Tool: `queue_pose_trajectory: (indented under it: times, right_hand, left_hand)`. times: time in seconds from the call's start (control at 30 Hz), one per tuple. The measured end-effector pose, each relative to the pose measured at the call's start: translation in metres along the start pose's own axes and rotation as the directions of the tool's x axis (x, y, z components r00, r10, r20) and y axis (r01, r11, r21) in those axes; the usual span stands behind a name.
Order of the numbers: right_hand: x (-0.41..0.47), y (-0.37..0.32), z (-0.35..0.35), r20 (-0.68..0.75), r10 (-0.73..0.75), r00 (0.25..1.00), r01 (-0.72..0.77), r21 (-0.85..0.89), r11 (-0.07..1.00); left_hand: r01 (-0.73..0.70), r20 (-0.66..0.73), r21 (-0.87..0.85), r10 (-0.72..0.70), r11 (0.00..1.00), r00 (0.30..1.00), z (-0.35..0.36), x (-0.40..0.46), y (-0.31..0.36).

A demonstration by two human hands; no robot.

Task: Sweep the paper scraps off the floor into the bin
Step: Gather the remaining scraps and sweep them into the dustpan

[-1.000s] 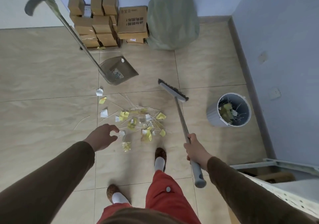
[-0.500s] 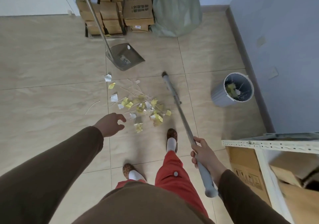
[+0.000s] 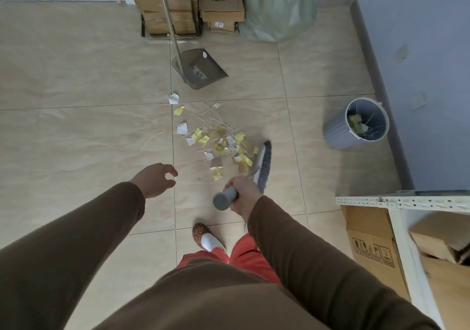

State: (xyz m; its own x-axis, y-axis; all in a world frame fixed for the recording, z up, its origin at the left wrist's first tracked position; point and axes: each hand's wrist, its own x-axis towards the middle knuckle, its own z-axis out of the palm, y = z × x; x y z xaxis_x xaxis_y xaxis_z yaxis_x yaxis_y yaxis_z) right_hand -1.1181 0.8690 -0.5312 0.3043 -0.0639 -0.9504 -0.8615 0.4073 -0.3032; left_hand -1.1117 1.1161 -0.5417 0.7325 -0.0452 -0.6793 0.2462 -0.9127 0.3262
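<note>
A loose pile of yellow and white paper scraps (image 3: 218,141) and thin sticks lies on the tiled floor in front of me. My right hand (image 3: 243,193) grips the grey handle of a broom (image 3: 262,165), whose bristle head rests at the pile's right edge. My left hand (image 3: 155,179) hovers empty to the left of the pile, fingers loosely curled. A grey long-handled dustpan (image 3: 201,68) stands beyond the pile with a few scraps in it. The grey round bin (image 3: 356,126) sits to the right by the wall, holding scraps and sticks.
Stacked cardboard boxes (image 3: 188,1) and a green sack (image 3: 277,6) stand against the far wall. A white metal shelf (image 3: 401,202) with cartons juts in at the right. My slippered foot (image 3: 203,235) stands just behind the broom. A blue-grey wall (image 3: 419,75) runs along the right.
The broom has swung from out ahead to upright, its head now down at the pile's right side. The view has shifted forward. My left hand stays hovering.
</note>
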Motion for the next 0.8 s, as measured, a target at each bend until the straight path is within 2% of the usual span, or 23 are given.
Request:
queue_pose_trajectory:
  times: [0.1,0.2,0.33,0.4,0.5,0.63,0.8]
  right_hand:
    - [-0.022,-0.017,0.016,0.100,0.005,0.995,-0.008,0.021,1.000]
    - [-0.041,-0.036,-0.001,0.170,0.058,0.984,-0.058,-0.004,0.998]
    - [-0.071,-0.044,-0.037,0.147,0.042,0.988,-0.022,-0.137,0.990]
    - [-0.083,-0.052,-0.065,0.180,0.009,0.984,0.007,-0.085,0.996]
    - [-0.093,-0.066,-0.106,0.232,0.056,0.971,-0.074,0.070,0.995]
    - [-0.108,-0.068,-0.133,0.203,0.027,0.979,-0.026,-0.005,1.000]
    - [-0.140,-0.070,-0.156,0.340,0.057,0.939,-0.078,0.046,0.996]
  left_hand:
    - [0.023,-0.008,0.001,-0.023,1.000,1.000,-0.002,-0.005,-0.010]
    - [0.037,-0.013,-0.012,-0.037,0.999,0.999,-0.004,-0.009,-0.017]
    - [0.043,-0.040,-0.042,-0.045,0.998,0.998,-0.007,-0.011,-0.021]
    - [0.049,-0.051,-0.056,-0.052,0.997,0.997,-0.008,-0.011,-0.020]
    - [0.047,-0.061,-0.076,-0.052,0.996,0.997,-0.006,-0.011,-0.016]
    - [0.040,-0.060,-0.091,-0.046,0.995,0.997,-0.005,-0.012,-0.013]
    - [0.046,-0.073,-0.093,-0.053,0.995,0.996,-0.001,-0.013,-0.014]
